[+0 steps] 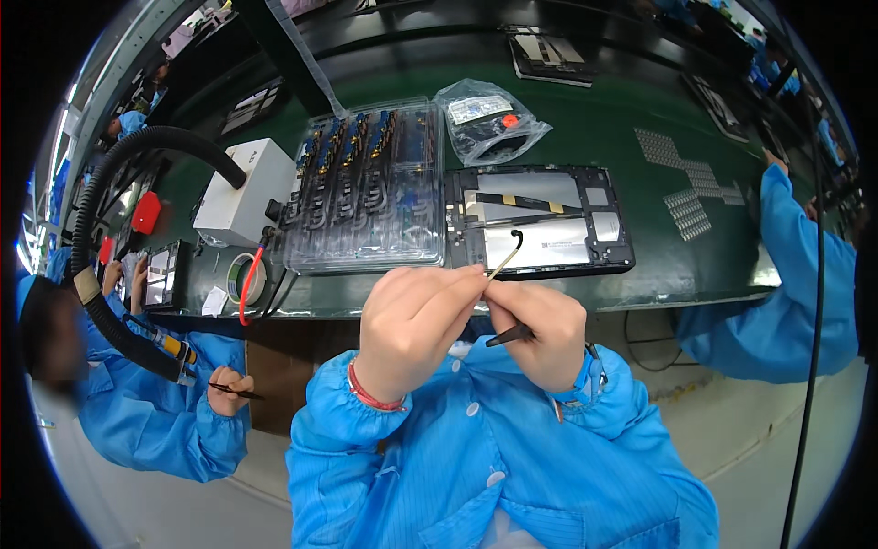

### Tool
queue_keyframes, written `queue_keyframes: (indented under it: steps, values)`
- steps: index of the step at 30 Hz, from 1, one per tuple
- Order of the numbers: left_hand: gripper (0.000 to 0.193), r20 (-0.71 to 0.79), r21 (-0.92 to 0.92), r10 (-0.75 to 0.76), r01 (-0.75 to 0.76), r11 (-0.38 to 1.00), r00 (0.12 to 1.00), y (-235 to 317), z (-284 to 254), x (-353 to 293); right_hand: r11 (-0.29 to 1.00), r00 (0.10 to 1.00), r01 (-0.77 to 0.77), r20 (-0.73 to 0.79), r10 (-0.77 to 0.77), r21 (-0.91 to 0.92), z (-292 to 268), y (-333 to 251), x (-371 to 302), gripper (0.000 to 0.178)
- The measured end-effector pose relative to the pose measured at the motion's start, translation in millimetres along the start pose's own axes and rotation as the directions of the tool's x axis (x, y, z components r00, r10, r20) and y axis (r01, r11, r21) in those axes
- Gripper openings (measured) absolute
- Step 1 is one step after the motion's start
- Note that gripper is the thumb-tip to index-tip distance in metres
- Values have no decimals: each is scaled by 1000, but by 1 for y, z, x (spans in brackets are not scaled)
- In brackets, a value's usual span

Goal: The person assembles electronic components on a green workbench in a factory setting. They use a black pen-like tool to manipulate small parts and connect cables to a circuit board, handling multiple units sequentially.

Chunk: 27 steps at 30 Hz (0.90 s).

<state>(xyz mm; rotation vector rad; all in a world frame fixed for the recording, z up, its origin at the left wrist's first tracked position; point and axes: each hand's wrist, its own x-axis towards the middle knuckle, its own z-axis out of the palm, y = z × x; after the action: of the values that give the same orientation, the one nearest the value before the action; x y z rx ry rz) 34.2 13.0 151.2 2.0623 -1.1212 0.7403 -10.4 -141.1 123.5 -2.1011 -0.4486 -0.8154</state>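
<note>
So the tablet sits right by the table's near edge, with the parts tray just left of it. Past that, further left, there's a box, tape roll in front. Plastic bag's behind the tablet's left half, perforated sheets off to the right.

Yellow-and-black cable, green table, blue smock
</note>
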Motion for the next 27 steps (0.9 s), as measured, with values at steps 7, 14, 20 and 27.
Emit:
queue_keyframes:
  steps: [7,14,20,27]
  values:
    - [23,-42,140,115,-108,984,992,-2,1,-5,1000,999,-14,49,13,21,-1,-5,-3,21]
    - [22,-298,148,-224,277,949,928,-19,-21,-48,961,969,-193,195,155,197,3,4,-16,20]
    - [10,-355,452,-669,746,489,654,-38,-63,-157,887,905,-385,292,308,257,3,18,-21,19]
    - [11,-326,612,-890,789,58,319,-52,-62,-212,836,867,-436,402,293,333,14,25,-12,26]
